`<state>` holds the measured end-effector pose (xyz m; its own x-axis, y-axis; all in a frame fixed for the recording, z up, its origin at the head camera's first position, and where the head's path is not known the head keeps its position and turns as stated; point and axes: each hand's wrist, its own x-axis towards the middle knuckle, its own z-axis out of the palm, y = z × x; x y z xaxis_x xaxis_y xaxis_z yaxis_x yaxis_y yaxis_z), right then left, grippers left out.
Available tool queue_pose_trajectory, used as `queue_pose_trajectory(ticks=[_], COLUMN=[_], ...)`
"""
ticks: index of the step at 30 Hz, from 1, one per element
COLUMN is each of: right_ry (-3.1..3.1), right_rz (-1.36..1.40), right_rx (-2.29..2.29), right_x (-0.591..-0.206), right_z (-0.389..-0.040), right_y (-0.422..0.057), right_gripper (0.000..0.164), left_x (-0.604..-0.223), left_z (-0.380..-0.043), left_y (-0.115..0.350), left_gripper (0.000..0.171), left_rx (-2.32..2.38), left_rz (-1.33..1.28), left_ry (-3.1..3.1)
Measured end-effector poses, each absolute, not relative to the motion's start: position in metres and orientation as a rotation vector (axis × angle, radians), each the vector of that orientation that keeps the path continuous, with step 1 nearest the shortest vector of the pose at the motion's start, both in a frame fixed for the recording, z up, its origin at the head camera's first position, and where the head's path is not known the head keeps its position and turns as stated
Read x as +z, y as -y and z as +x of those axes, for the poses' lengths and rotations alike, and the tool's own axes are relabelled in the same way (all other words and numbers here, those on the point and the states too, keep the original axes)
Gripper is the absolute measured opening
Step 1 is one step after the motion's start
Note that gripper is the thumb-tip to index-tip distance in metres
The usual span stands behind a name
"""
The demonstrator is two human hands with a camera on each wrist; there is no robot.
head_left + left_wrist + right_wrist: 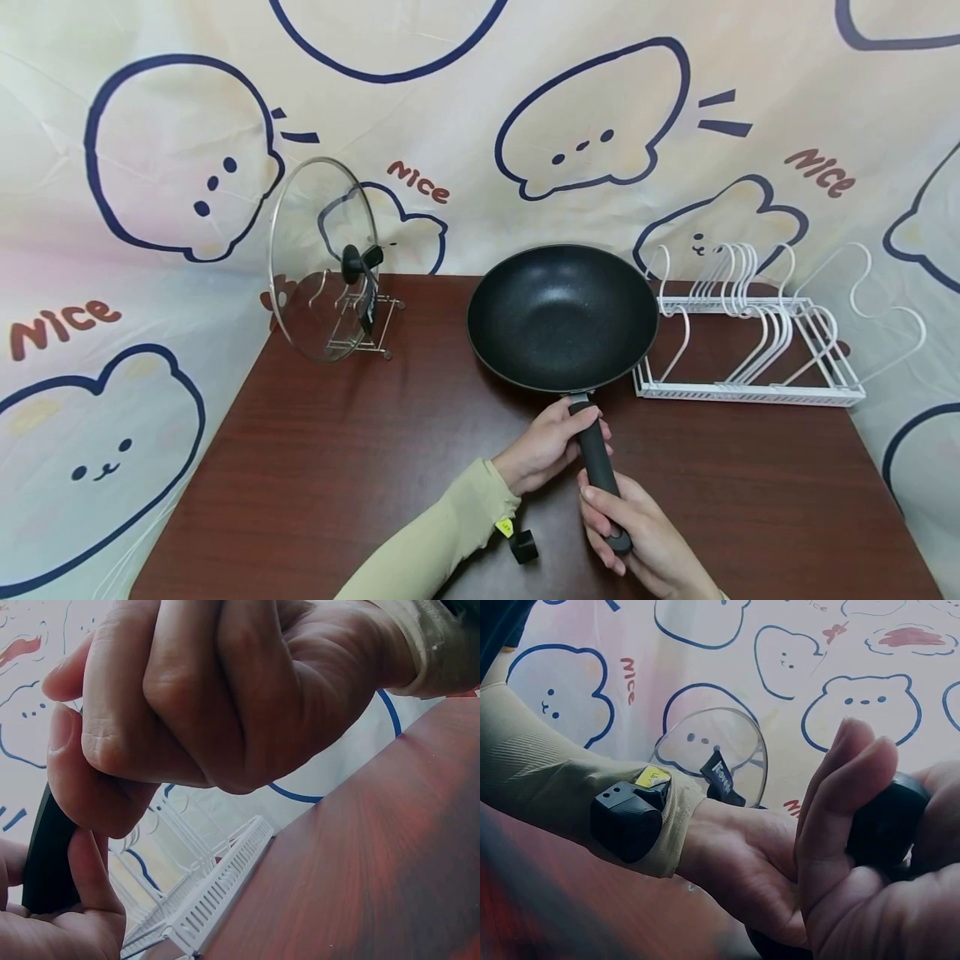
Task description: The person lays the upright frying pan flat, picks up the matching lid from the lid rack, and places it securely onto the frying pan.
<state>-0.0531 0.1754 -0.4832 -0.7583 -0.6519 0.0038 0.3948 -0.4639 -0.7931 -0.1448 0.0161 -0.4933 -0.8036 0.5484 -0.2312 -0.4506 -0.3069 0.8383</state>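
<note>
Right hand [630, 525] and left hand [543, 446] grip a black pan

Both hands are on the pan [562, 321], one above the other. The right hand is lower down, with its fingers curled round the end of the long dark handle [597, 458]. The left hand holds the handle higher up, close to the round part of the pan, and its thumb lies on top. The pan is over the middle of the brown worktop [300, 483], toward the back, with its inside facing up. It is hard to tell if its bottom touches the wood.

Just to the right of the pan is a white rack [750, 394] with lots of curvy wires. Over on the left, well apart from the pan, a round clear lid [300, 242] with a black knob [351, 264] stands on its edge at a little metal stand [386, 329]. A small black tag [368, 304] with pale letters is by the lid.

The left arm has a light green sleeve [442, 525], and a small black box [523, 547] sits at its wrist. Behind it all is a pale cloth [465, 125] with blue bears and the word "Nice" on it
</note>
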Motion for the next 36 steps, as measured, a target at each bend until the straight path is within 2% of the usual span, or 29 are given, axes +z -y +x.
queue_pose_trajectory(ticks=[36], right_ry=[-1.105], right_rz=[-0.313], right_rx=[-2.183], right_x=[-0.4891], right_z=[-0.0562], right_y=[-0.1777], right_gripper=[0.014], left_x=[-0.4989], left_z=[-0.1491], left_y=[-0.0143], left_gripper=[0.015], left_rx=[2.105], left_rz=[0.184], left_ry=[-1.345])
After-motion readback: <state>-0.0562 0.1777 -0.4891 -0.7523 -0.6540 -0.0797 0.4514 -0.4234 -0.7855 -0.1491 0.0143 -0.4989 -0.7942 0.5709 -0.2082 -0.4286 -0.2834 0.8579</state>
